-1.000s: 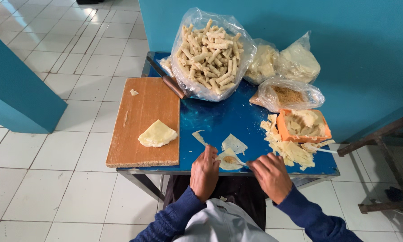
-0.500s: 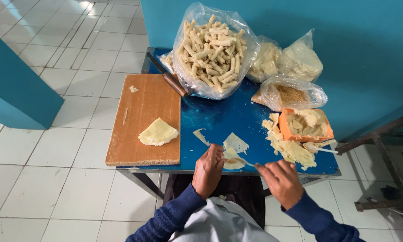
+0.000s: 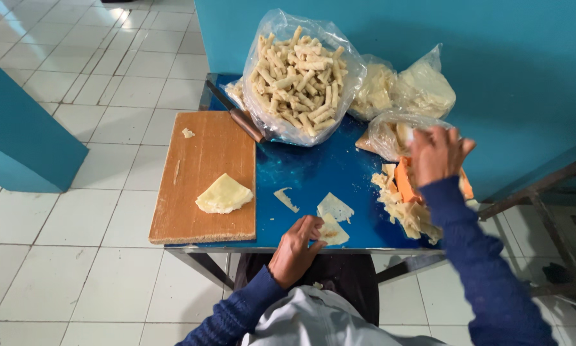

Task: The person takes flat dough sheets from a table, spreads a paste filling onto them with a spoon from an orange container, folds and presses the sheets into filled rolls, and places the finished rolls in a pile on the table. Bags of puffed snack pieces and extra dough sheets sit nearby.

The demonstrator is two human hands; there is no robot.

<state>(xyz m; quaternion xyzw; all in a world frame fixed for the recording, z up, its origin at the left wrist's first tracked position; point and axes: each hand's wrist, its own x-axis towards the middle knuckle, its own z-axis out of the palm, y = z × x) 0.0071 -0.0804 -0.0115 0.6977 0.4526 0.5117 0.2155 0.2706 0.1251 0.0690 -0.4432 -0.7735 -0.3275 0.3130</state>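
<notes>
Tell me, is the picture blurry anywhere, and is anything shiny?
In the head view, the right hand looks a little smeared over the orange container, while the left hand and the pale wrapper it touches are sharp; soft glare shines on the blue table and the clear bag of rolls.

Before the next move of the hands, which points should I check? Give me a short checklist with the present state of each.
1. Left hand rests on the wrapper piece at the table edge: ok.
2. Right hand is over the orange container: ok.
3. What the right fingers hold: cannot tell.
4. Folded dough lies flat on the wooden board: ok.
5. Knife lies away from both hands: ok.
</notes>
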